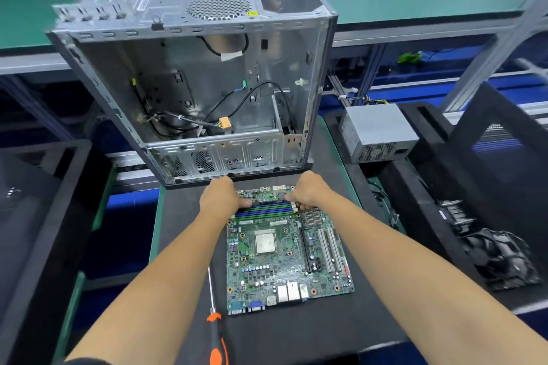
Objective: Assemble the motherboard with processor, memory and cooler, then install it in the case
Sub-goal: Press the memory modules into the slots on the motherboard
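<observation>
While a black bin [44, 201] sits at the far left of the scene, the dark bench [189, 246] in the middle carries the work. An orange-and-black screwdriver [215, 320] lies on the bench just left of the green motherboard [284, 255], its shaft pointing away from the person. The motherboard lies flat, its port side toward the person, with the processor [264, 241] seated in its socket near the middle and the blue and green memory slots [265, 210] along the far edge. Both hands reach to those slots: the left hand [221, 197] rests on their left end with its fingers laid over the sticks, and the right hand [307, 194] has its fingers curled at their right end, though whether it pinches a latch or just presses I cannot tell. Beyond the hands the open metal case [195, 83] lies on its side, loose cables inside it. To the right, a grey power supply [376, 133] sits on a black tray [430, 157], and a cooler fan [501, 258] lies nearer the person.
</observation>
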The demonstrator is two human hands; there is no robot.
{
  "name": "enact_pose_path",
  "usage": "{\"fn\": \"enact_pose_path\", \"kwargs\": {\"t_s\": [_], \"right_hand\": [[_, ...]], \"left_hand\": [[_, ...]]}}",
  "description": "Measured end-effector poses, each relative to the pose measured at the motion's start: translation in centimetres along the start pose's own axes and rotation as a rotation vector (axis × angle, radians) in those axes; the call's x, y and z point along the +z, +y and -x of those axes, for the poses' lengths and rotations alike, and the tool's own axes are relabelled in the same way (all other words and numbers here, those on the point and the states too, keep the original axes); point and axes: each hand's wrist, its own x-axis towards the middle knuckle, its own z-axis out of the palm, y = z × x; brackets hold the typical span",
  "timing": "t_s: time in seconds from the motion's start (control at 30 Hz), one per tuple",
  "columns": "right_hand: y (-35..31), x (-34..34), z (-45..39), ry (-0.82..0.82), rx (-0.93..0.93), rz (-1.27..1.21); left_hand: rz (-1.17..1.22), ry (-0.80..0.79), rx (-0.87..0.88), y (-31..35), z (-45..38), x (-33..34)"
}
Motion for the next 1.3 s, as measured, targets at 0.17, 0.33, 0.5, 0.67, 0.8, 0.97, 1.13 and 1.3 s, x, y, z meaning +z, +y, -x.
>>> {"fn": "enact_pose_path", "kwargs": {"t_s": [0.17,0.33,0.5,0.67,0.8,0.97,1.13,1.3], "right_hand": [[-0.3,0.2,0.1,0.054,0.045,-0.021],[-0.9,0.3,0.3,0.078,0.088,-0.043],[-1.6,0.6,0.3,0.126,0.146,0.053],[-1.3,0.8,0.2,0.126,0.166,0.066],[-1.2,0.8,0.1,0.095,0.099,0.066],[-0.8,0.0,1.0,0.107,-0.056,0.074],[1.0,-2.9,2.1,0.098,-0.147,0.072],[5.0,-6.7,2.6,0.066,-0.203,0.138]], "left_hand": [[0.183,-0.056,-0.161,-0.7,0.2,0.1],[0.258,-0.078,-0.194,-1.0,-0.1,0.4],[0.195,-0.002,-0.208,-0.4,0.3,0.9],[0.176,-0.015,-0.218,-0.4,-0.2,0.9],[0.062,-0.035,-0.179,0.1,0.1,0.5],[-0.182,0.189,0.063,3.7,1.0,-0.1],[-0.019,0.117,0.269,10.1,2.1,1.3],[0.104,0.178,0.384,15.9,3.2,3.9]]}}
